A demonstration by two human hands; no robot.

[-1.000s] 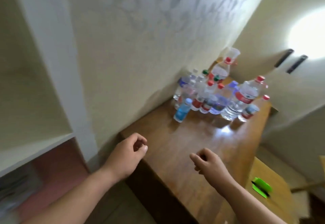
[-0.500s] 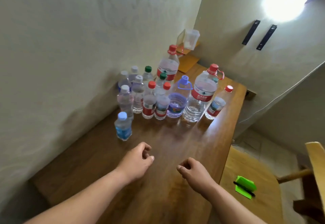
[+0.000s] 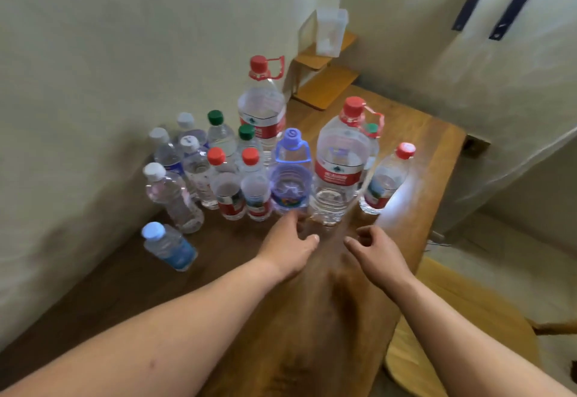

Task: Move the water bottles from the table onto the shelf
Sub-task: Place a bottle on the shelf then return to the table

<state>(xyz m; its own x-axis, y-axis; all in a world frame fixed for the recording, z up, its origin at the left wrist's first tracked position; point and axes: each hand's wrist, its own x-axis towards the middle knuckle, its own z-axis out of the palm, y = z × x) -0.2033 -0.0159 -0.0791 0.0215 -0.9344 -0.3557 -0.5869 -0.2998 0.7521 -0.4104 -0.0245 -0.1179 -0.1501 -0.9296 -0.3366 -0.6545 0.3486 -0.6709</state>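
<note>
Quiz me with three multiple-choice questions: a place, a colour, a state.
1. Where is the blue-label bottle?
A. Apart from the other bottles, nearer the person.
B. On the wall shelf.
C. On the chair.
2. Cap colour of the squat bottle nearest the left hand?
A. Green.
B. Purple.
C. Yellow.
3. The left hand and right hand are:
A. Holding bottles.
B. Holding nothing.
C. Out of view.
Answers: 1 A, it stands alone at the table's front left; 2 B, purple cap and handle; 3 B, both hover empty.
</note>
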